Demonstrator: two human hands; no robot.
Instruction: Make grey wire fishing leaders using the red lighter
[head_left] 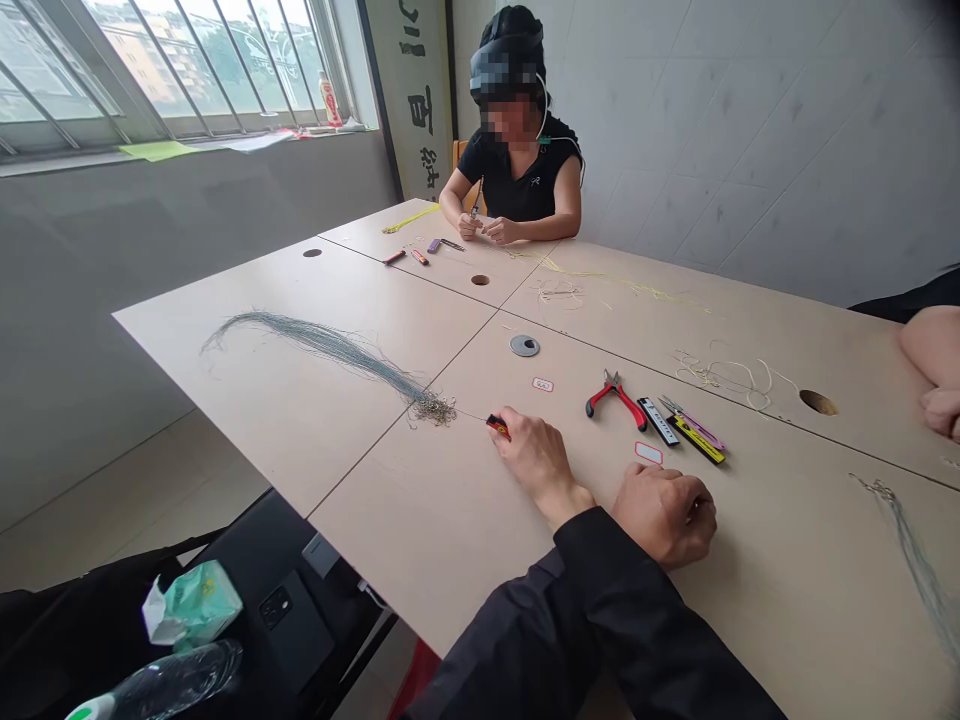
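My forearms cross, the right over the left. My right hand [536, 462] grips a small red and black object [499, 427] above the table, just right of the hooked end of a bundle of thin blue-grey strands [337, 350]. One fine strand runs from the hooks [435, 408] towards that object. Curled into a fist, my left hand [666, 515] is low over the table, below a red-edged label [649, 453]. Its fingertips and anything inside are hidden. Red-handled pliers [615, 400] lie open beyond it.
Cutters in black [658, 422] and yellow [697, 440] lie beside pink-handled scissors [701, 425]. More strands [911, 550] are at right. A person [517, 170] works across the table [420, 490]; another's arm [934, 350] is at right. The table has holes [817, 402].
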